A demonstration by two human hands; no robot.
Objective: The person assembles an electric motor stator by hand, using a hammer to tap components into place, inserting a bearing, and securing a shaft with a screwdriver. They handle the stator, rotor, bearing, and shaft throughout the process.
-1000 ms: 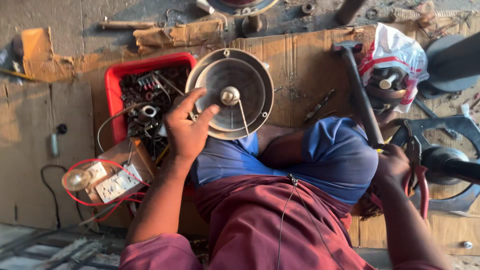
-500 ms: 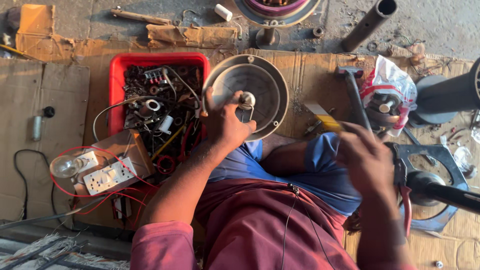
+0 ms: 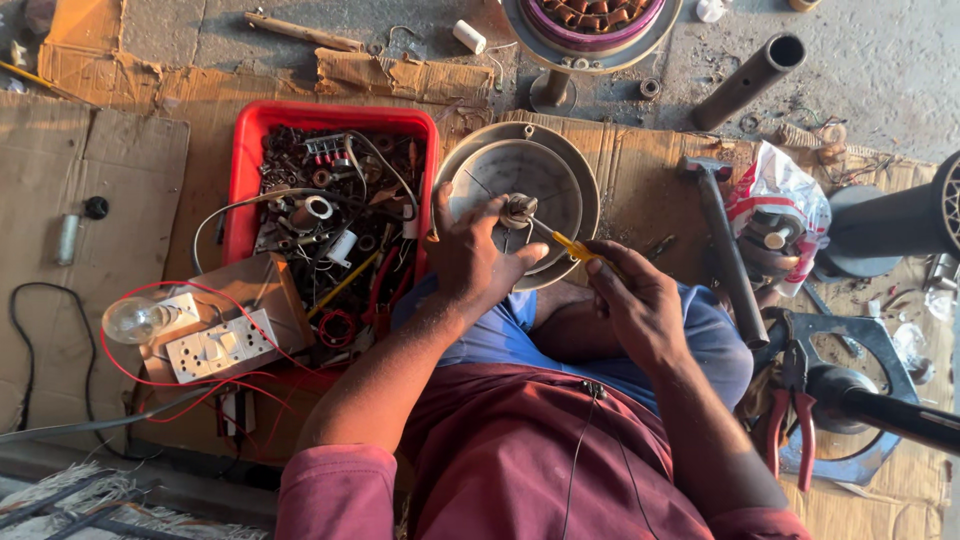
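The right hand [image 3: 640,300] is clamped on a yellow screwdriver [image 3: 572,245] that points up and left at the hub [image 3: 518,210] of the round metal cover [image 3: 520,200], and the left hand [image 3: 475,255] grips that cover on the person's lap.

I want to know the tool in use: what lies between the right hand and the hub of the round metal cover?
In the head view, a yellow-handled screwdriver spans it: the right hand grips its handle, its tip reaching the hub of the round metal cover, which the left hand steadies.

Warm, low sunlight falls from the right, throwing long shadows leftward across the cardboard [image 3: 120,170]. The picture is sharp throughout; the near left corner is dim.
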